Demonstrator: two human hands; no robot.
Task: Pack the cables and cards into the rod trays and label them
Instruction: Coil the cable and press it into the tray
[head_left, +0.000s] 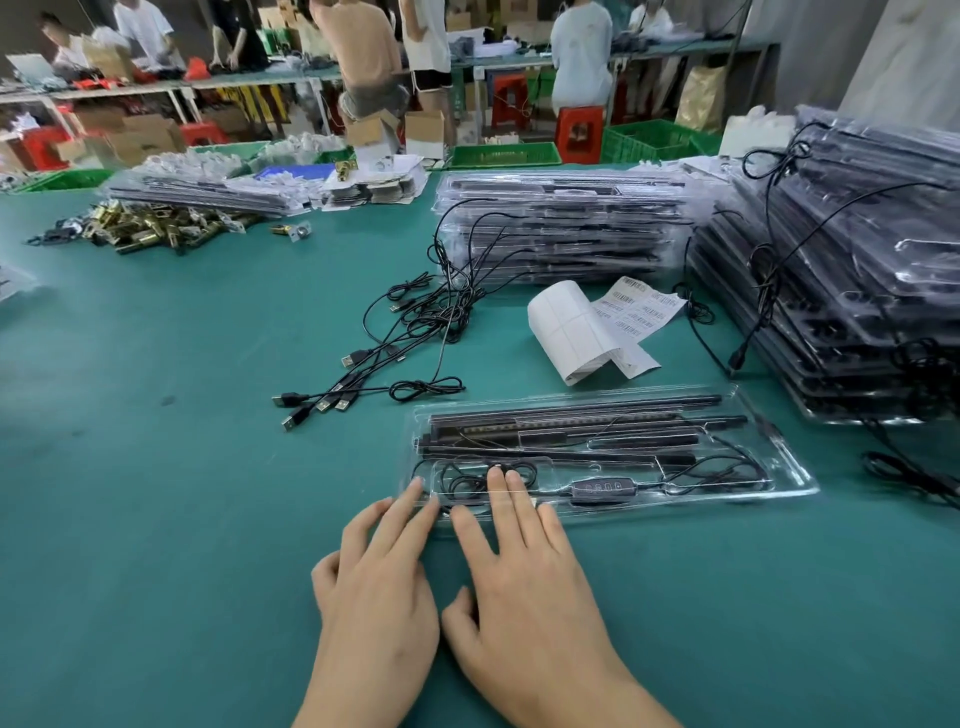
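Single view: wide-angle head cam, looking fwd & down from above and behind the left hand (382, 587) and right hand (524, 577). Very near them; they fill bottom centre. Flat teal-green bench (182, 415) runs away beyond the fingertips and well out to both sides. People (579, 52) far beyond look small, blurred.

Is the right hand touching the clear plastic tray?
Touching. The head view shows the right hand with its straight fingers lying flat on the clear tray, over the coiled cable in its near compartment.
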